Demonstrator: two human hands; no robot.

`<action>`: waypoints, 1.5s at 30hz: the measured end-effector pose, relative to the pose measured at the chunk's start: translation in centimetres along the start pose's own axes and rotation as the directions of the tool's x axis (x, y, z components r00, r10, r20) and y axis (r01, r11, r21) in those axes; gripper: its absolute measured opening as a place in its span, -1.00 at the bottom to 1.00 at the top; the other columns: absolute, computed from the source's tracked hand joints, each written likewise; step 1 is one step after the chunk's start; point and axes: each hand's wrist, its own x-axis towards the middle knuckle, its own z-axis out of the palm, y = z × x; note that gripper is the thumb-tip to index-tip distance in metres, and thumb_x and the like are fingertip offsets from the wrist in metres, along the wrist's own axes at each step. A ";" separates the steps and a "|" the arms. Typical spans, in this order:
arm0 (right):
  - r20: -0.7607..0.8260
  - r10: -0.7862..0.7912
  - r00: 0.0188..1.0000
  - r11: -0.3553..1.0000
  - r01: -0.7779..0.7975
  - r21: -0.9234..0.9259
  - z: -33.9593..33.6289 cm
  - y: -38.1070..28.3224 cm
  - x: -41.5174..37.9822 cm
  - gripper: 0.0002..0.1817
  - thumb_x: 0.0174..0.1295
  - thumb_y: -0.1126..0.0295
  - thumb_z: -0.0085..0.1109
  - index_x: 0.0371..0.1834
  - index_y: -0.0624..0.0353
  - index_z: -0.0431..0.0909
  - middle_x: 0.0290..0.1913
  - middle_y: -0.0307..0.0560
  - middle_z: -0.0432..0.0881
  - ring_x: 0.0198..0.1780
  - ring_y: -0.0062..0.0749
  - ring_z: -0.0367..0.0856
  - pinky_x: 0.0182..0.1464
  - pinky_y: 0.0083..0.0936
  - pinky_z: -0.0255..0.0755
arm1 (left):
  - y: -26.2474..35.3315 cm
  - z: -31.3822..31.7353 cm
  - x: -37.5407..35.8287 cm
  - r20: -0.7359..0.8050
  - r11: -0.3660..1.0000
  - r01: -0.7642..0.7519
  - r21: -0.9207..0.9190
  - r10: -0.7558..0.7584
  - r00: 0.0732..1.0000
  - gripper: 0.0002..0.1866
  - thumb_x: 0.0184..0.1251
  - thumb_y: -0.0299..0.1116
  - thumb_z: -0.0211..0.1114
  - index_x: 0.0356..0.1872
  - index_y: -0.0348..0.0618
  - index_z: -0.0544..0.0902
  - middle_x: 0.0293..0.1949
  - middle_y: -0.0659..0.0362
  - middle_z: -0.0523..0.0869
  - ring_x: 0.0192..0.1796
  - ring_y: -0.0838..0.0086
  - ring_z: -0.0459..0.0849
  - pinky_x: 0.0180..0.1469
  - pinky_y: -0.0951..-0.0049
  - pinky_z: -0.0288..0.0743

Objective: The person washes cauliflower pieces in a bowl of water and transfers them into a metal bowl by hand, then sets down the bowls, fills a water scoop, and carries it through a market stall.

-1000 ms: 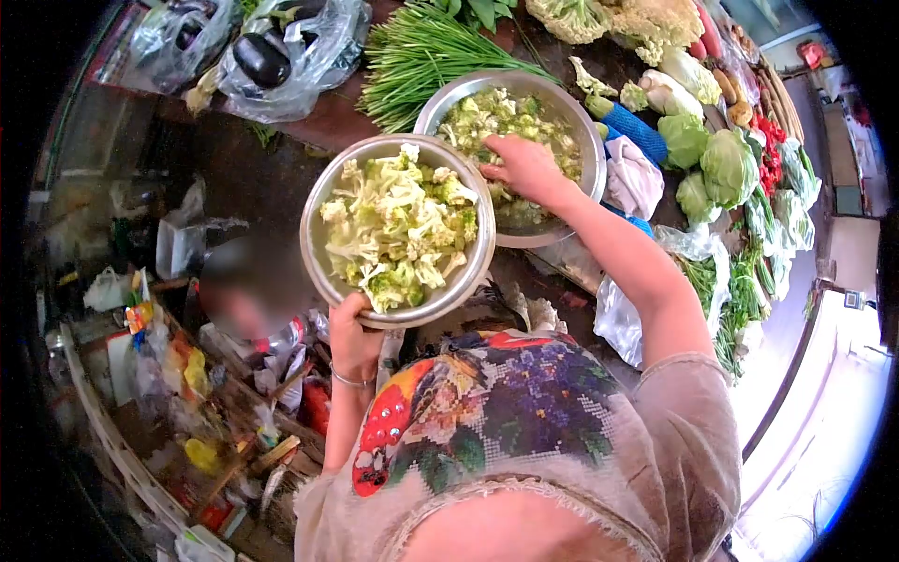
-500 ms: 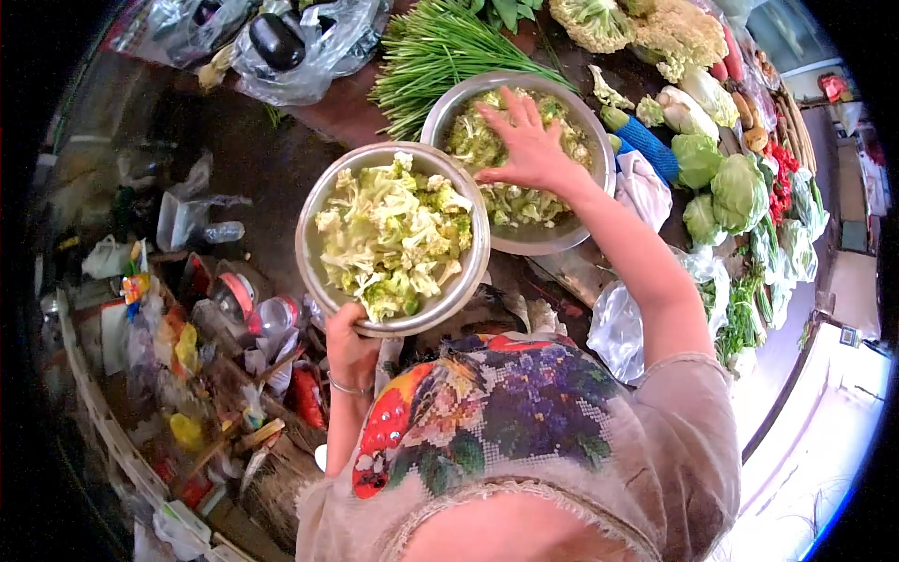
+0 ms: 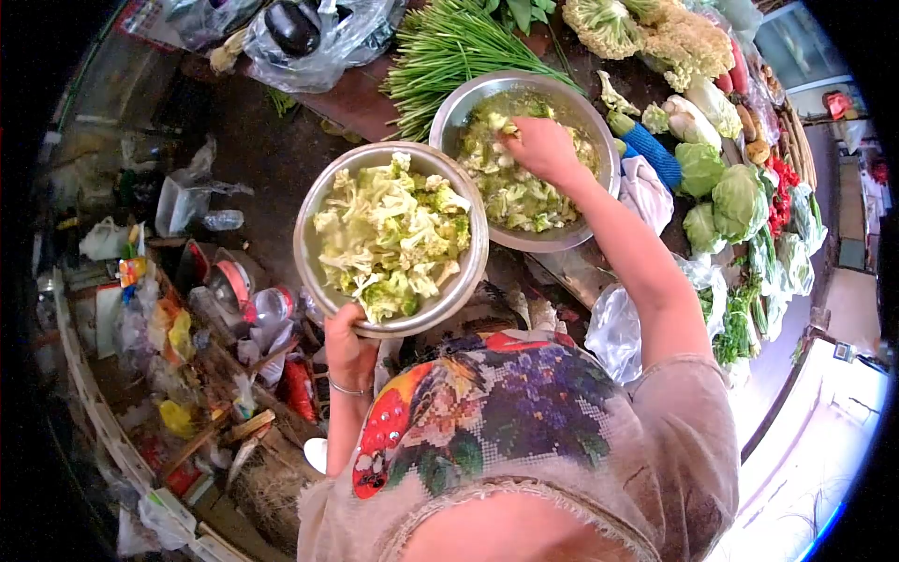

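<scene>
My left hand (image 3: pixel 348 339) grips the near rim of a metal bowl (image 3: pixel 309 201), with the thumb over the edge. Pale green and white cauliflower pieces (image 3: pixel 393 234) are heaped inside it. Behind and to the right stands a second metal basin (image 3: pixel 604 140), holding more cauliflower pieces (image 3: pixel 515 192) in water. Over this basin my right hand (image 3: pixel 541 148) is closed, its fingertips curled round a piece of cauliflower. The palm side of that hand is hidden from me. The two vessels sit close together, the held bowl overlapping the basin's left edge.
Long green stalks (image 3: pixel 449 56) lie behind the basin. At the right are cabbages (image 3: pixel 740 199), cauliflower heads (image 3: pixel 688 47) and red peppers (image 3: pixel 779 192). A plastic bag with an eggplant (image 3: pixel 292 28) lies at the back left. Bottles and litter (image 3: pixel 272 304) fill the lower left.
My right hand was spread open over the basin; now its fingers are closed on cauliflower there. My left hand and its bowl have barely moved.
</scene>
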 end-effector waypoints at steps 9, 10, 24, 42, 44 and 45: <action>0.117 -0.060 0.991 0.994 0.070 -0.080 -3.1 2.0 -4.5 -0.05 -0.20 -0.14 0.35 0.32 -0.08 0.22 0.41 0.23 -0.04 0.36 0.23 0.04 0.31 -0.09 0.10 | -0.1 -0.7 0.4 0.058 0.999 0.034 0.004 -0.034 0.998 -0.81 -0.02 -0.66 -0.06 -0.33 -0.29 0.43 -0.46 0.24 0.43 -0.40 0.52 0.47 -0.30 0.46 0.47; 0.162 -0.017 0.987 0.995 0.033 -0.092 -2.2 2.1 -4.9 0.00 -0.26 -0.13 0.39 0.34 -0.09 0.19 0.42 0.25 -0.10 0.35 0.31 0.01 0.31 -0.02 0.07 | 0.1 -0.3 0.2 0.060 0.999 0.036 0.005 -0.036 0.998 -0.81 -0.02 -0.66 -0.06 -0.33 -0.29 0.43 -0.46 0.24 0.43 -0.40 0.52 0.47 -0.30 0.46 0.47; 0.086 0.131 0.988 0.961 -0.148 0.234 -0.2 0.3 -1.9 -0.54 0.22 -0.01 0.05 -0.15 0.21 0.58 -0.25 0.09 0.63 -0.21 -0.14 0.60 -0.08 -0.35 0.43 | 0.7 -0.9 -1.0 0.597 0.193 -0.706 0.681 0.411 0.689 -0.76 -0.22 -0.76 0.17 -0.65 -0.20 0.31 -0.66 0.23 0.29 -0.56 0.51 0.28 -0.51 0.57 0.21; 0.294 0.127 0.947 0.990 -0.103 -0.096 -2.3 -0.8 -4.6 0.36 -0.53 -0.20 0.48 0.45 -0.23 -0.16 0.47 0.15 -0.34 0.42 0.33 -0.26 0.22 0.42 -0.12 | 1.6 0.8 -2.2 0.099 0.954 -0.042 0.298 0.013 0.995 -0.85 -0.02 -0.61 -0.03 -0.69 -0.17 0.32 -0.63 0.30 0.30 -0.57 0.62 0.27 -0.53 0.57 0.16; 0.304 0.111 0.946 0.990 -0.079 -0.116 -0.6 -1.2 -4.0 0.34 -0.53 -0.18 0.49 0.44 -0.20 -0.11 0.45 0.18 -0.26 0.40 0.35 -0.22 0.22 0.43 -0.12 | 1.6 0.8 -2.2 0.124 0.939 -0.056 0.339 0.015 0.992 -0.84 -0.01 -0.60 -0.03 -0.70 -0.17 0.31 -0.64 0.30 0.30 -0.57 0.62 0.26 -0.53 0.57 0.15; 0.316 0.097 0.944 0.988 -0.053 -0.143 -0.1 -1.5 -3.8 0.32 -0.54 -0.15 0.49 0.43 -0.18 -0.06 0.44 0.21 -0.19 0.39 0.37 -0.18 0.21 0.44 -0.12 | 1.4 1.0 -2.2 0.079 0.965 -0.039 0.258 0.019 0.997 -0.83 0.00 -0.59 -0.02 -0.71 -0.16 0.31 -0.64 0.30 0.30 -0.58 0.62 0.27 -0.54 0.57 0.16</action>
